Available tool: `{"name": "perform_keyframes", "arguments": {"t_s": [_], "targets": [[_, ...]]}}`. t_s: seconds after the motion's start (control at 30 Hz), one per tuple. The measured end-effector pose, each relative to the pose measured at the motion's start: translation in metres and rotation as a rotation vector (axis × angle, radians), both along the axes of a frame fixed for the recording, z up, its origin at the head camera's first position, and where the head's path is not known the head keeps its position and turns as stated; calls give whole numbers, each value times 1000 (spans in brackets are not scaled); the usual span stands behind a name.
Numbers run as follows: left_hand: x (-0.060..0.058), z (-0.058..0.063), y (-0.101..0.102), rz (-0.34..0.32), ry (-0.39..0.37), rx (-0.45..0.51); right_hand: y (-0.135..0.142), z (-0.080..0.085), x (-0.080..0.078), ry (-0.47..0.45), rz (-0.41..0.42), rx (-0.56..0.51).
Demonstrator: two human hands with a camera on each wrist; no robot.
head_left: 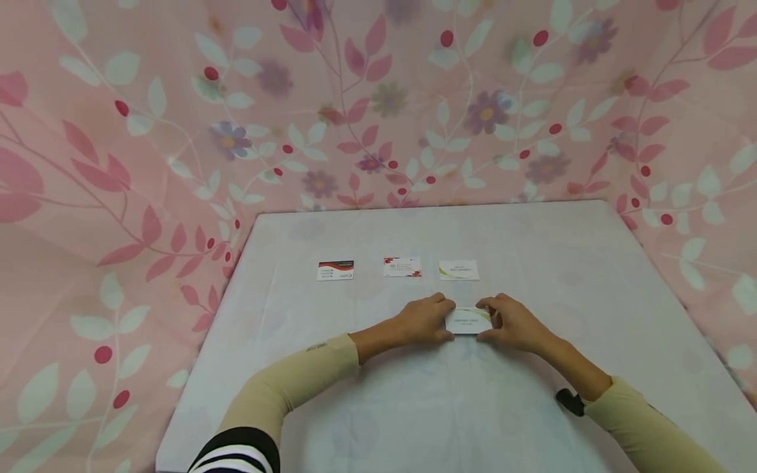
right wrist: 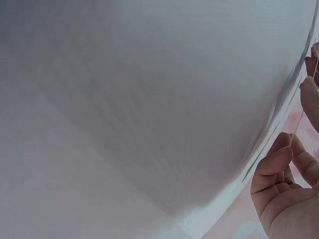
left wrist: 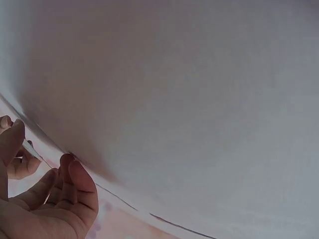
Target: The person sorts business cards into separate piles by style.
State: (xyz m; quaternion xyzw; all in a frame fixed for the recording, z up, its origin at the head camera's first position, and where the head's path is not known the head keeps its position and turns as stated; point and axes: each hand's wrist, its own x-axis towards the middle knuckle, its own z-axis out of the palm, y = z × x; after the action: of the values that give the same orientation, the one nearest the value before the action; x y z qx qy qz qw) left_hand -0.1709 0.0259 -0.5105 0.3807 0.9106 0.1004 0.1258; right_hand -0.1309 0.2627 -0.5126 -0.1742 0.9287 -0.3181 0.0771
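Observation:
Both hands hold one white business card (head_left: 468,320) with a green curve and grey print, low over the table in the head view. My left hand (head_left: 424,320) pinches its left edge between thumb and fingers. At the opposite edge, my right hand (head_left: 516,323) grips it the same way. The left wrist view shows the left hand (left wrist: 55,204) with fingers bent, and the card (left wrist: 31,148) as a thin sliver. In the right wrist view the right hand (right wrist: 284,189) has its fingertips at the card's thin edge (right wrist: 298,122).
Three business cards lie in a row beyond the hands: a red, black and white card (head_left: 335,270), a white card with red flowers (head_left: 402,267), and a white card with a green corner (head_left: 458,270). A white cloth covers the table (head_left: 367,407); a pink floral curtain (head_left: 378,105) surrounds it.

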Motion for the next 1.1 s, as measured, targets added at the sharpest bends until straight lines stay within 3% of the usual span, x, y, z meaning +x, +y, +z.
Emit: {"name": "perform_keyframes", "arguments": {"t_s": [0.3, 0.63, 0.9, 1.1], "targets": [[-7, 5, 1, 21, -13, 23, 1, 4, -7, 20, -2, 45], [-18, 8, 4, 138, -59, 83, -7, 10, -19, -7, -31, 94], [-34, 8, 16, 186, -4, 26, -6, 8, -40, 19, -38, 118], [-53, 12, 24, 249, 29, -13, -4, 10, -66, 29, -30, 127]]}}
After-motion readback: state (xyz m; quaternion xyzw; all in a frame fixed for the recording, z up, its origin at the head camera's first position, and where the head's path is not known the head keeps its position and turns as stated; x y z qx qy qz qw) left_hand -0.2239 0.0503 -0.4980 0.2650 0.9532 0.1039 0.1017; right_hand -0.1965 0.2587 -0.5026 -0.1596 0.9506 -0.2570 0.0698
